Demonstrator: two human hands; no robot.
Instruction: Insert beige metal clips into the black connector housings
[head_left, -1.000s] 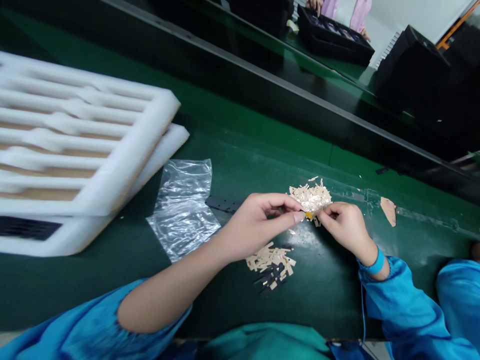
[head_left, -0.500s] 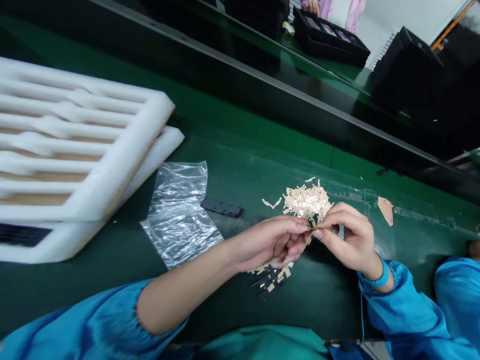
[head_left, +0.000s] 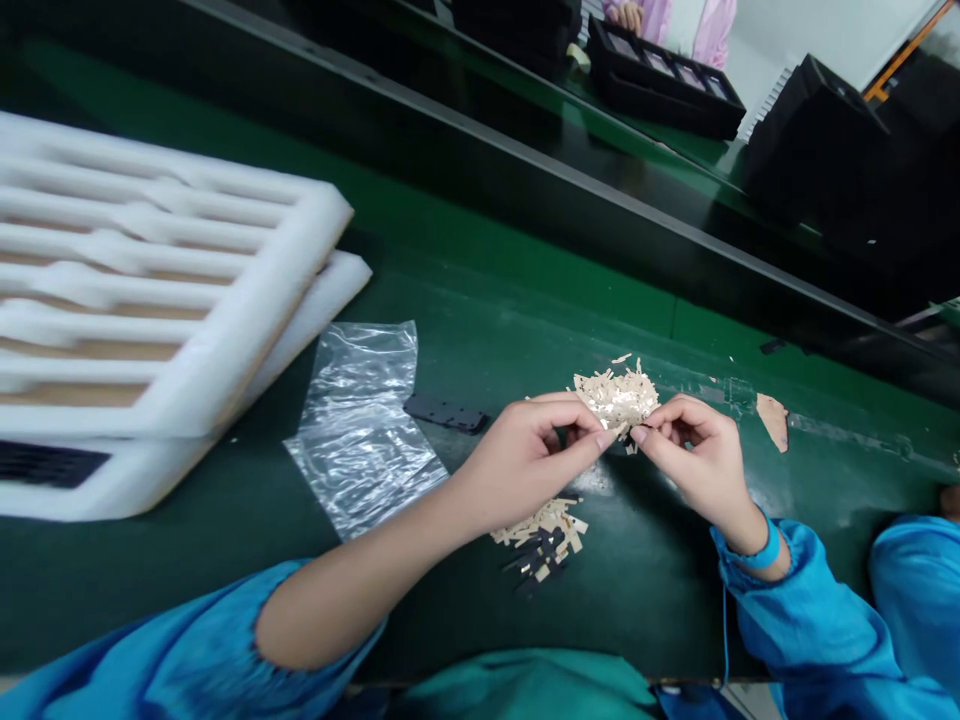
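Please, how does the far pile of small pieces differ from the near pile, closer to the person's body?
Colour: the far pile looks mostly pale beige, while the near pile mixes beige pieces with black ones.
Density: the far pile is heaped thickly; the near pile looks looser, with separate strips easier to see.
Shared: both lie on the green tabletop and contain small pale pieces.
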